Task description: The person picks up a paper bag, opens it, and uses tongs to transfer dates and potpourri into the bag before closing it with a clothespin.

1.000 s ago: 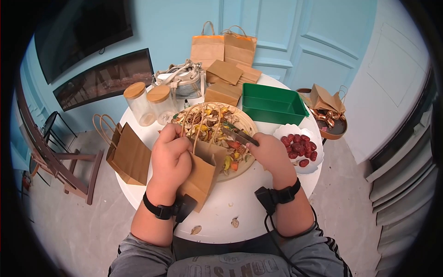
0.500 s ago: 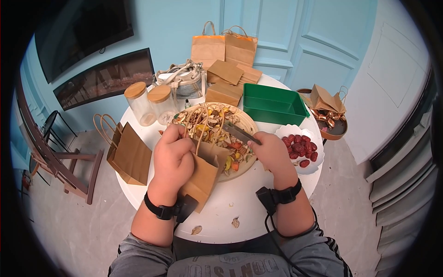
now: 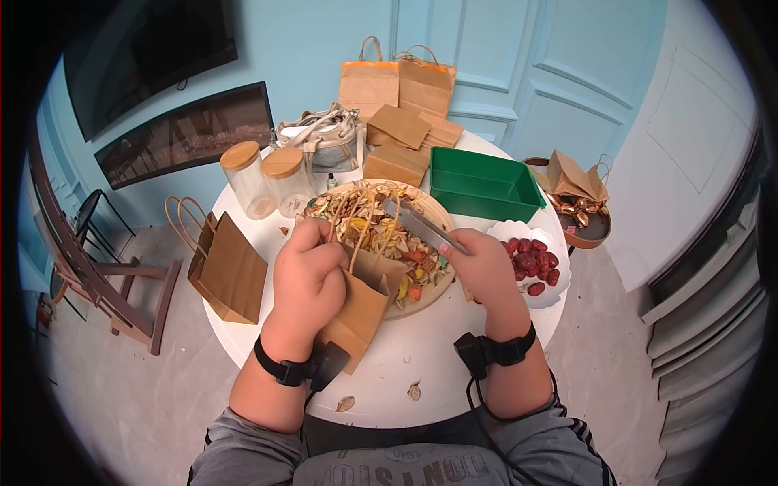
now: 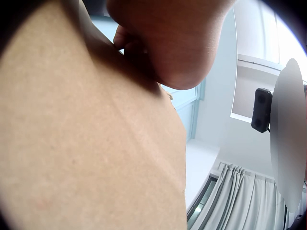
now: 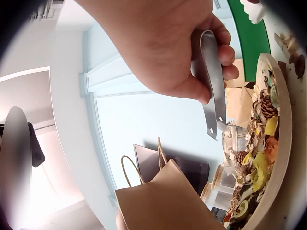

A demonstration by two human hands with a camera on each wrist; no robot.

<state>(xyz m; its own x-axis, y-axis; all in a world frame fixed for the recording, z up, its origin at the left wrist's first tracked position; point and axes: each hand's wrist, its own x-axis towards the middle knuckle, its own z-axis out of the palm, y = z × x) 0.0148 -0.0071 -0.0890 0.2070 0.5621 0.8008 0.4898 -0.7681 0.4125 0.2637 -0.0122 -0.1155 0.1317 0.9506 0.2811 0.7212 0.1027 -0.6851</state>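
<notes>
Curled at the upper edge of a brown paper bag (image 3: 356, 312), my left hand (image 3: 309, 279) grips it; the bag stands tilted, its twisted handles rising above the hand. My right hand (image 3: 490, 275) holds metal tongs (image 3: 428, 228), seen close in the right wrist view (image 5: 209, 76), with thumb and fingers round them. The tong tips are over a round tray (image 3: 444, 279) heaped with dried petals, slices and pinecones (image 5: 268, 106). In the left wrist view the bag's side (image 4: 91, 143) fills much of the picture, below the left hand (image 4: 177, 43).
A second paper bag (image 3: 231, 271) stands at the left. Two lidded jars (image 3: 285, 182), a clear handbag (image 3: 328, 142) and more paper bags (image 3: 369, 85) are behind the tray. A green box (image 3: 486, 182) and a white dish of red dates (image 3: 535, 263) stand to the right.
My right hand has moved slightly right with the tongs, which now slant more steeply over the tray. The left hand and its bag have shifted slightly right.
</notes>
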